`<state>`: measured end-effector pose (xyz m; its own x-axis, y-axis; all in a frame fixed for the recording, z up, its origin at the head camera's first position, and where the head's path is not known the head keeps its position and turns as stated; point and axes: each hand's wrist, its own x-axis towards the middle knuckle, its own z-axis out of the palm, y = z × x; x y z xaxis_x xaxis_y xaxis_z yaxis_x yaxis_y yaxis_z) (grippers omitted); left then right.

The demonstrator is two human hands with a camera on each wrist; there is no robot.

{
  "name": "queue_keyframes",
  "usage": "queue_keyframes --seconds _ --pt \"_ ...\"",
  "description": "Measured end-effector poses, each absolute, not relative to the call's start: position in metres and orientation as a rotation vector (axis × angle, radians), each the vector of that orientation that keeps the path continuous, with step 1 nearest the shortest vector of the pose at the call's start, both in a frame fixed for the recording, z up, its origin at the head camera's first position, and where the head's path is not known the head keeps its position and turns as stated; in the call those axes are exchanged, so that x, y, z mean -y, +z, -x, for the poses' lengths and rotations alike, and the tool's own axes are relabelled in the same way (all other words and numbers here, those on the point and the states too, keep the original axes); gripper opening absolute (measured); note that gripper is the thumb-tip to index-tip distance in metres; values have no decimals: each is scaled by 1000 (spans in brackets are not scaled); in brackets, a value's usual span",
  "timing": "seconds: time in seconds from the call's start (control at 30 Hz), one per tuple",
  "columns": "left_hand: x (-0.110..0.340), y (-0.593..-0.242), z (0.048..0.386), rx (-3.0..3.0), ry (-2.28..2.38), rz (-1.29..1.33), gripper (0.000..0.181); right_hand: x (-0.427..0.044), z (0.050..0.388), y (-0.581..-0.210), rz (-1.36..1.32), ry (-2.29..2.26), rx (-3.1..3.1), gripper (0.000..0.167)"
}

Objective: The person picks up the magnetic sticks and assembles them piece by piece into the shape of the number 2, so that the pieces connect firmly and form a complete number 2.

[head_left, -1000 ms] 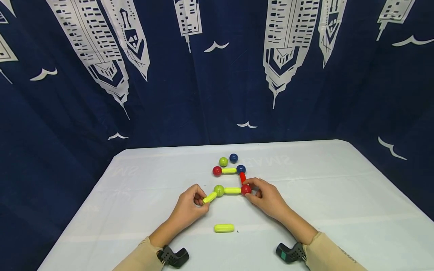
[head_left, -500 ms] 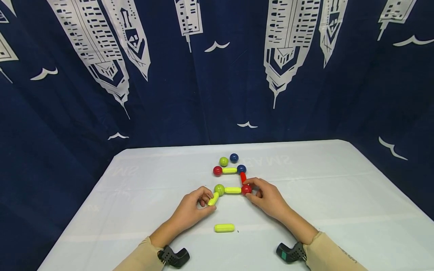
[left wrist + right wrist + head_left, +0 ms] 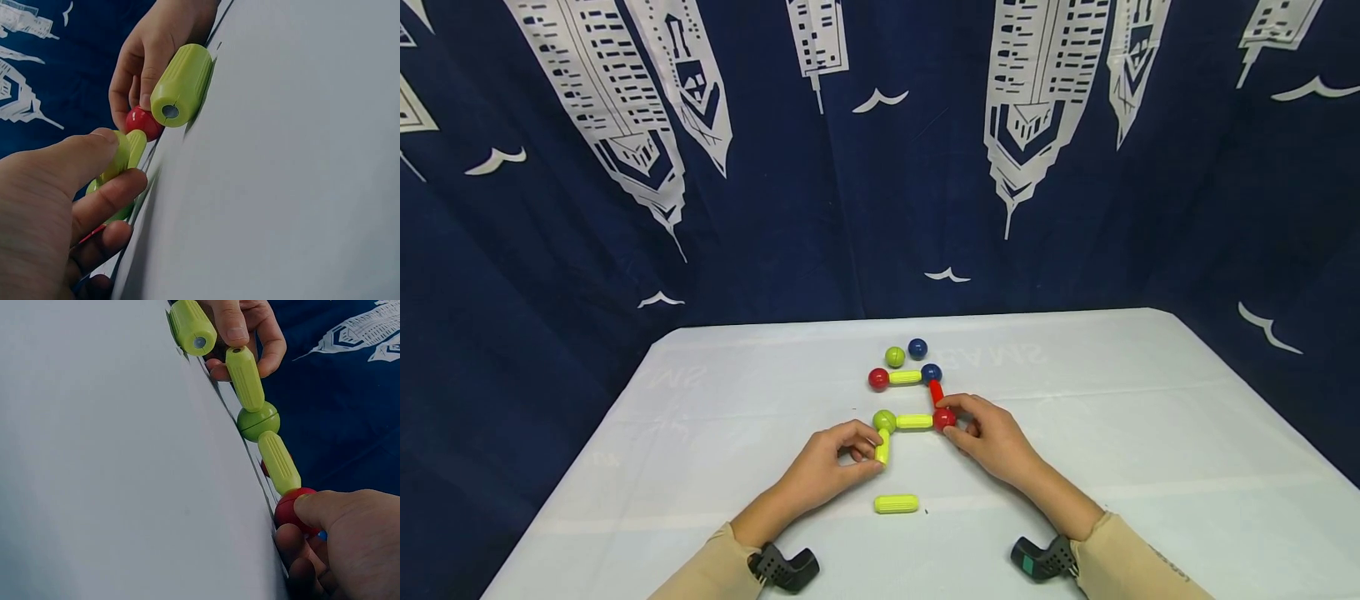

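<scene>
My left hand (image 3: 831,465) pinches a yellow-green magnetic rod (image 3: 882,447) between thumb and forefinger. The rod's far end joins a green ball (image 3: 884,421), and it points toward the front of the table. From that ball another yellow-green rod (image 3: 913,422) runs right to a red ball (image 3: 944,419), which my right hand (image 3: 992,437) grips with thumb and fingers. A red rod (image 3: 936,392) links the red ball to a blue ball (image 3: 931,373). From there a yellow-green rod (image 3: 905,377) leads left to a second red ball (image 3: 878,379).
One loose yellow-green rod (image 3: 896,504) lies nearer the front. Behind the chain sit a loose green ball (image 3: 895,357) and a loose blue ball (image 3: 917,349). The white-covered table (image 3: 715,400) ends at a dark blue curtain (image 3: 865,208).
My left hand has moved slightly right and toward the front, swinging its rod about the green ball from a leftward slant to nearly straight toward me. The right hand keeps its hold.
</scene>
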<state>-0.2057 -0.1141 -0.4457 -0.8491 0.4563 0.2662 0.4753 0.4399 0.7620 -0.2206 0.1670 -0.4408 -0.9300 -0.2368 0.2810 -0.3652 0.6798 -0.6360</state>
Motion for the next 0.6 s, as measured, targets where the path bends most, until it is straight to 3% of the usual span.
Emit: queue_keyframes --seconds 0.6 --pt "112 -442 203 2667 -1454 919 23 -167 220 -440 -505 1079 2712 35"
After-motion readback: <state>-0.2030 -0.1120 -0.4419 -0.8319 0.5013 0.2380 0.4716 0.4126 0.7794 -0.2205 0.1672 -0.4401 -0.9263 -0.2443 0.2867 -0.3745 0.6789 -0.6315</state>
